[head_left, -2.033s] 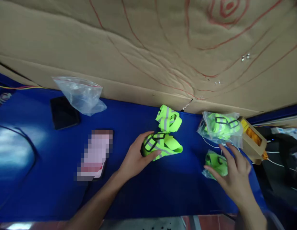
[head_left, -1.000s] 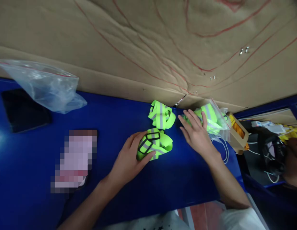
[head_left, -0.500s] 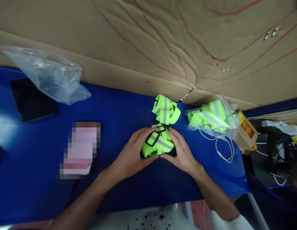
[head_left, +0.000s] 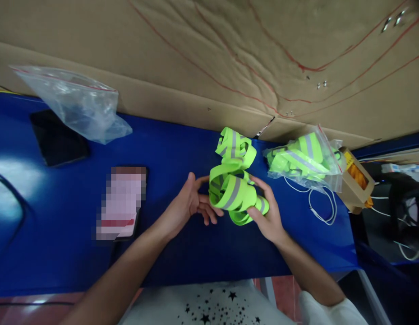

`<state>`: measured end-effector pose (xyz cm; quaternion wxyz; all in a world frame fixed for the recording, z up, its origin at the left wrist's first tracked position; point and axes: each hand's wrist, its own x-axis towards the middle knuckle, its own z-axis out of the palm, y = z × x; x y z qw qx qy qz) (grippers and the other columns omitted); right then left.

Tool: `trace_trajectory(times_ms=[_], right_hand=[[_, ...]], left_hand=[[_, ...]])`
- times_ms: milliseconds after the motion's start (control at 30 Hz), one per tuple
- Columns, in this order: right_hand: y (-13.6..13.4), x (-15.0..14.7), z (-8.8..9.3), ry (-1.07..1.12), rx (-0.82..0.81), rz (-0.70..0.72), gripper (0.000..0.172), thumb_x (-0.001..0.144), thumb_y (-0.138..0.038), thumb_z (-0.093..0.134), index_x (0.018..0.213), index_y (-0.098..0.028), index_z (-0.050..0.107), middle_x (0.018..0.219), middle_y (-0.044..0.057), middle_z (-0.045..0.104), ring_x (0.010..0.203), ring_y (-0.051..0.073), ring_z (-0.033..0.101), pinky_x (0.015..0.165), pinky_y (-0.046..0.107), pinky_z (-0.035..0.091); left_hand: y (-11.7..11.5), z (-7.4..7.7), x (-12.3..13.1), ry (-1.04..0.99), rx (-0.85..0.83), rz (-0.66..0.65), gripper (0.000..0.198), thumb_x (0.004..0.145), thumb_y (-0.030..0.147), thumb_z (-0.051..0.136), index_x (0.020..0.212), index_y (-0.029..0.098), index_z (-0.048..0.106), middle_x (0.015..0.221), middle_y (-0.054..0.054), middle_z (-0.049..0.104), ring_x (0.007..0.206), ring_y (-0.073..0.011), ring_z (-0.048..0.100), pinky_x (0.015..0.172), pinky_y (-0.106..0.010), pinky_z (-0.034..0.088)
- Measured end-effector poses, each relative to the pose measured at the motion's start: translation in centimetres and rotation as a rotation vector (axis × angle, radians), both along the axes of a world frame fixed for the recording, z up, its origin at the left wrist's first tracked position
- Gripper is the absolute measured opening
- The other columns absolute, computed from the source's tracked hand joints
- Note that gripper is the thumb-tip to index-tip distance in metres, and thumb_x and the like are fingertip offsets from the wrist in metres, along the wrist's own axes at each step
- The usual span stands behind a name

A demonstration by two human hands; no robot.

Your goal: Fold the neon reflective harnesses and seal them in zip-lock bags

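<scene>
A bundle of neon-yellow reflective strap with a grey stripe hangs in loose loops above the blue table. My right hand grips its right end between thumb and fingers. At the bundle's left side is my left hand, its thumb raised and fingers spread, some of them partly behind the loops; whether they touch the strap I cannot tell. Just beyond lies a second coiled reflective strap on the table. To the right, a clear zip bag holds more of the same neon strap.
A phone lies at left on the blue table. Behind it are a black flat object and a clear plastic bag. A white cable and a cardboard box sit at right. A cardboard panel stands along the back.
Both hands were cupped round the strap bundle, its black buckles facing up. Now the bundle is turned over and looser, held by the right hand, and the left hand's fingers have spread.
</scene>
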<state>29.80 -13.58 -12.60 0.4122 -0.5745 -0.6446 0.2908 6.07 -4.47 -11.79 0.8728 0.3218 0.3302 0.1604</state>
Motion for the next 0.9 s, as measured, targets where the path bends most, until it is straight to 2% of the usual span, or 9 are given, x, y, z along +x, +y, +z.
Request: trace_trajectory(times_ms=[67, 167, 300, 400, 533, 633, 733, 800, 900], right_hand=[[0.2, 0.2, 0.1, 0.049, -0.048, -0.1, 0.063, 0.096, -0.051, 0.067, 0.151, -0.026, 0.049, 0.147, 0.013, 0.06, 0.134, 0.03, 0.061, 0.111, 0.048, 0.054], [0.3, 0.2, 0.2, 0.054, -0.067, -0.146, 0.051, 0.097, -0.045, 0.067, 0.143, -0.025, 0.057, 0.137, 0.012, 0.066, 0.124, 0.028, 0.067, 0.102, 0.045, 0.06], [0.1, 0.0, 0.4, -0.112, 0.092, -0.043, 0.044, 0.092, -0.036, 0.075, 0.135, -0.03, 0.065, 0.145, 0.011, 0.057, 0.126, 0.03, 0.065, 0.103, 0.049, 0.061], [-0.1, -0.3, 0.5, -0.358, 0.323, 0.102, 0.049, 0.089, -0.025, 0.077, 0.136, -0.034, 0.067, 0.153, 0.009, 0.044, 0.131, 0.032, 0.061, 0.106, 0.05, 0.06], [-0.6, -0.8, 0.4, -0.51, 0.505, 0.177, 0.054, 0.086, -0.019, 0.078, 0.137, -0.035, 0.067, 0.145, 0.007, 0.046, 0.126, 0.029, 0.06, 0.101, 0.045, 0.063], [-1.2, -0.8, -0.1, -0.453, 0.435, 0.254, 0.065, 0.086, -0.049, 0.08, 0.145, -0.037, 0.058, 0.147, 0.009, 0.043, 0.126, 0.031, 0.061, 0.103, 0.049, 0.062], [-1.7, -0.6, -0.5, -0.363, 0.318, 0.318, 0.085, 0.087, -0.077, 0.061, 0.158, -0.033, 0.04, 0.155, 0.013, 0.034, 0.136, 0.037, 0.055, 0.112, 0.056, 0.056], [-1.6, -0.5, -0.6, -0.305, 0.279, 0.316, 0.08, 0.096, -0.074, 0.048, 0.161, -0.031, 0.032, 0.159, 0.014, 0.029, 0.142, 0.037, 0.05, 0.116, 0.058, 0.051], [-1.4, -0.5, -0.3, -0.217, 0.223, 0.171, 0.067, 0.103, -0.065, 0.032, 0.162, -0.033, 0.026, 0.161, 0.013, 0.028, 0.148, 0.037, 0.043, 0.117, 0.059, 0.049]], left_hand=[[0.0, 0.0, -0.2, 0.163, 0.184, 0.201, 0.085, 0.094, 0.084, 0.031, 0.145, 0.018, 0.045, 0.067, -0.003, 0.07, 0.053, -0.0204, 0.067, 0.047, -0.026, 0.048], [-0.4, 0.1, -0.6, 0.391, 0.557, 0.468, 0.056, 0.101, 0.064, 0.051, 0.134, 0.019, 0.055, 0.066, 0.003, 0.063, 0.05, -0.0118, 0.056, 0.049, -0.021, 0.043], [-1.2, -0.1, -0.9, 0.375, 0.83, 0.331, 0.034, 0.103, 0.05, 0.057, 0.113, 0.018, 0.066, 0.072, 0.001, 0.063, 0.061, -0.0116, 0.059, 0.059, -0.023, 0.047], [-1.5, -0.5, -0.9, 0.31, 0.838, 0.134, 0.034, 0.097, 0.05, 0.064, 0.106, 0.018, 0.068, 0.081, -0.003, 0.07, 0.075, -0.0174, 0.067, 0.069, -0.027, 0.054], [-1.2, -0.6, -0.7, 0.224, 0.729, 0.002, 0.046, 0.084, 0.05, 0.081, 0.116, 0.02, 0.068, 0.102, -0.007, 0.076, 0.099, -0.0265, 0.072, 0.086, -0.036, 0.059], [-0.9, -0.5, -0.6, 0.217, 0.724, -0.036, 0.052, 0.081, 0.041, 0.085, 0.127, 0.023, 0.067, 0.125, -0.009, 0.074, 0.116, -0.0279, 0.069, 0.101, -0.043, 0.056], [-0.8, -0.6, -0.4, 0.194, 0.727, -0.005, 0.046, 0.084, 0.031, 0.083, 0.127, 0.023, 0.069, 0.132, -0.009, 0.071, 0.124, -0.0267, 0.066, 0.111, -0.045, 0.051], [-0.9, -0.7, -0.2, 0.159, 0.728, 0.044, 0.037, 0.084, 0.027, 0.082, 0.119, 0.022, 0.072, 0.132, -0.01, 0.07, 0.124, -0.0258, 0.066, 0.111, -0.044, 0.051], [-1.4, -0.7, 0.2, 0.095, 0.667, 0.069, 0.02, 0.085, 0.028, 0.082, 0.102, 0.019, 0.076, 0.128, -0.012, 0.071, 0.118, -0.0254, 0.069, 0.103, -0.041, 0.056]])
